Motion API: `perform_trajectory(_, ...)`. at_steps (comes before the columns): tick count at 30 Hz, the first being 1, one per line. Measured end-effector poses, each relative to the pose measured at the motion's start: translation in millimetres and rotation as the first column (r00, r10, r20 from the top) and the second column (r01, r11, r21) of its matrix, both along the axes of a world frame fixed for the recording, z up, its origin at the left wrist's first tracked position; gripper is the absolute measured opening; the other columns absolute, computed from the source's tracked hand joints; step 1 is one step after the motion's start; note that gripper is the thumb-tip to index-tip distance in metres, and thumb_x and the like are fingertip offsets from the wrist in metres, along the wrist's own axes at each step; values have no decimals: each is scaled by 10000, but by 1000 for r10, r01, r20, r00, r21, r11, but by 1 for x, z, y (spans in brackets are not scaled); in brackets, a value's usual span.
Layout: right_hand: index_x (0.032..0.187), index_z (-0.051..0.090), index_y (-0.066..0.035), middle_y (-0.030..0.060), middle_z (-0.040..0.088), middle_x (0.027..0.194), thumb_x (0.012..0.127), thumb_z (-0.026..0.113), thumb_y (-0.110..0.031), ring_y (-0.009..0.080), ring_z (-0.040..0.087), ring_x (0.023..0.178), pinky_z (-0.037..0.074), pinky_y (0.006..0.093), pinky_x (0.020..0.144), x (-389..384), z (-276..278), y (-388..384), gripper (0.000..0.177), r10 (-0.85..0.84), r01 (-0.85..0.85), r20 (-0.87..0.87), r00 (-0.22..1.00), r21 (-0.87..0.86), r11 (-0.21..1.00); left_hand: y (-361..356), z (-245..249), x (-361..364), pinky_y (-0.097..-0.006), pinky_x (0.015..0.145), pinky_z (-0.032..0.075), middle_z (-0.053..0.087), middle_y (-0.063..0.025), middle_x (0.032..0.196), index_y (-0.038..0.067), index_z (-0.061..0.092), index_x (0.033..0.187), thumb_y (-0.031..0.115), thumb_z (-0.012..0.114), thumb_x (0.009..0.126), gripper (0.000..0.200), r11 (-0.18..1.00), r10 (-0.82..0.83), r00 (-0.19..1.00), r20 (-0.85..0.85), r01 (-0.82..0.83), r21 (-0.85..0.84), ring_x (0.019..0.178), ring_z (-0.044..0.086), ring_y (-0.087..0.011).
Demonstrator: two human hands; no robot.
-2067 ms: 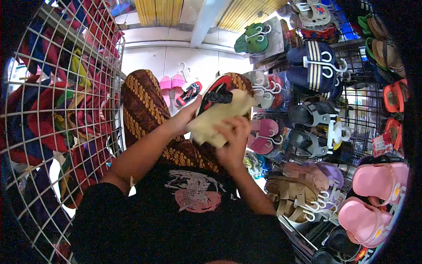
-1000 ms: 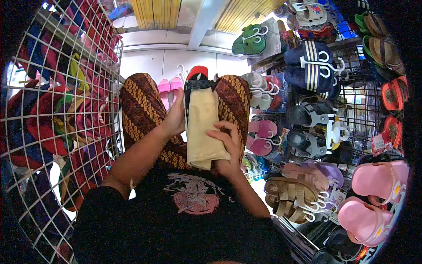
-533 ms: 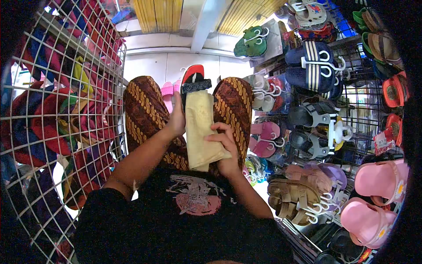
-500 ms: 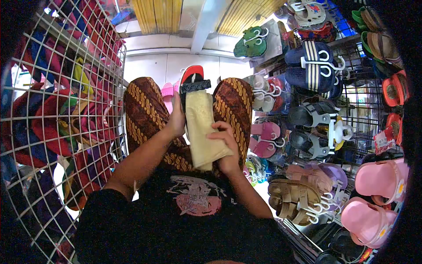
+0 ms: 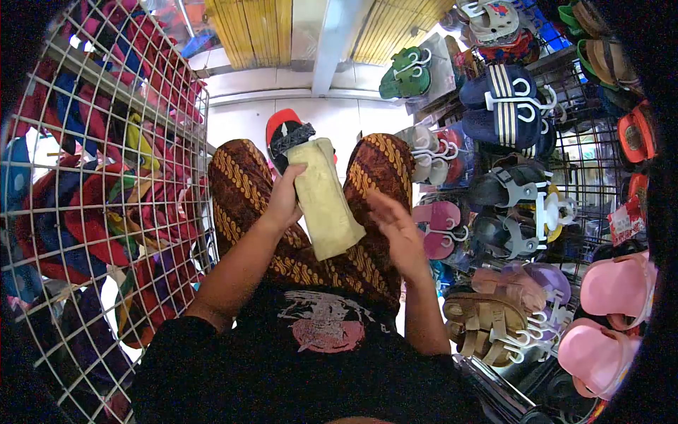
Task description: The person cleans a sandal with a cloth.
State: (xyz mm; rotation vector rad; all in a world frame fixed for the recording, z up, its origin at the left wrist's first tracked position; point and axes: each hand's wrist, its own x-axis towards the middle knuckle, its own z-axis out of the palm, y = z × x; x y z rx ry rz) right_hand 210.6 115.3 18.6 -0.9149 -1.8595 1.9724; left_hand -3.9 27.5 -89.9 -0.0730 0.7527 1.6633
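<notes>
My left hand (image 5: 284, 201) grips a pale yellow folded cloth (image 5: 326, 201) by its left edge, thumb across the front. The cloth hangs as a long flat bundle over my lap, its lower right corner sticking out. At its upper end a black textured strap (image 5: 292, 138) and the red toe of a sandal (image 5: 283, 120) show, partly covered by the cloth. To the right, my right hand (image 5: 399, 233) is off the cloth, fingers stretched out and holding nothing, above my right thigh.
A wire grid (image 5: 106, 205) with colourful goods behind it stands close on my left. On the right, a dark rack carries hanging footwear, including navy striped slides (image 5: 501, 106), brown sandals (image 5: 484, 325) and pink clogs (image 5: 600, 357). My patterned trousers (image 5: 244, 191) frame the white tiled floor (image 5: 240, 116).
My right hand has come off the cloth and moved right with its fingers spread. The cloth and sandal have tilted to the left at the top. My left hand's thumb now lies over the cloth.
</notes>
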Motion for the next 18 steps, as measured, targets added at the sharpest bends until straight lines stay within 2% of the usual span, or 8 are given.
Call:
perform_trajectory(2, 1414, 462, -20, 211, 460, 1449, 891, 684, -184, 342, 412, 1382, 328, 416, 1151, -2, 17, 1, 592, -34, -96, 256, 966, 478, 873, -1, 11, 5, -422, 932, 543, 642, -165, 1152, -24, 502, 1292, 216, 495, 952, 417, 1000, 5, 997, -74, -6, -20, 1027, 669, -278)
perform_trajectory(3, 1458, 349, 42, 243, 449, 1448, 855, 712, -258, 347, 430, 1367, 335, 437, 1141, -8, 15, -6, 766, 0, -195, 318, 948, 582, 789, -1, 0, 8, -419, 960, 531, 641, -157, 1168, -19, 490, 1317, 203, 498, 979, 404, 999, -1, 999, -34, 3, 39, 1053, 662, -276)
perform_trajectory(6, 1464, 309, 59, 270, 402, 1467, 786, 782, -335, 386, 429, 1354, 325, 438, 1144, -38, 16, -32, 916, -9, -202, 400, 916, 480, 854, -2, -1, 28, -404, 984, 514, 619, -147, 1230, -8, 472, 1347, 244, 504, 1012, 420, 999, -33, 999, 24, 32, 25, 1112, 638, -258)
perform_trajectory(7, 1475, 269, 64, 292, 374, 1463, 734, 815, -351, 416, 435, 1332, 363, 440, 1117, -39, 0, -37, 1009, -51, -178, 353, 934, 584, 792, -4, 18, 33, -407, 1029, 478, 583, -132, 1308, 21, 447, 1394, 443, 429, 1043, 549, 996, -76, 976, -205, 67, -53, 1194, 589, -250)
perform_trajectory(11, 1469, 306, 38, 273, 398, 1436, 706, 806, -286, 421, 462, 1302, 419, 442, 1071, -36, -12, -42, 968, -21, -251, 416, 909, 587, 770, -3, 16, 31, -421, 1106, 398, 538, -141, 1405, 32, 430, 1438, 828, 149, 882, 1011, 994, -3, 981, -192, 25, 109, 1266, 541, -292)
perform_trajectory(13, 1459, 340, 24, 263, 413, 1420, 694, 797, -253, 422, 478, 1284, 439, 440, 1052, -34, 0, -37, 933, 77, -343, 440, 895, 566, 750, -8, 8, 22, -425, 1099, 405, 542, -142, 1399, 29, 427, 1438, 828, 160, 884, 1008, 994, -6, 980, -199, 28, 108, 1256, 547, -296)
perform_trajectory(16, 1435, 400, 8, 243, 413, 1431, 692, 784, -232, 420, 490, 1274, 435, 433, 1057, -34, 0, -29, 870, 109, -337, 393, 913, 576, 745, -5, 3, 17, -426, 1078, 428, 555, -144, 1380, 28, 440, 1425, 813, 170, 900, 983, 992, 13, 968, -252, 18, 123, 1242, 558, -292)
perform_trajectory(18, 1423, 421, 13, 236, 418, 1428, 694, 776, -228, 415, 490, 1275, 433, 433, 1058, -36, -1, -28, 846, 45, -283, 396, 917, 567, 773, -5, 0, 18, -420, 1075, 430, 557, -142, 1377, 28, 446, 1421, 803, 177, 909, 966, 993, 6, 972, -233, 22, 119, 1238, 560, -288)
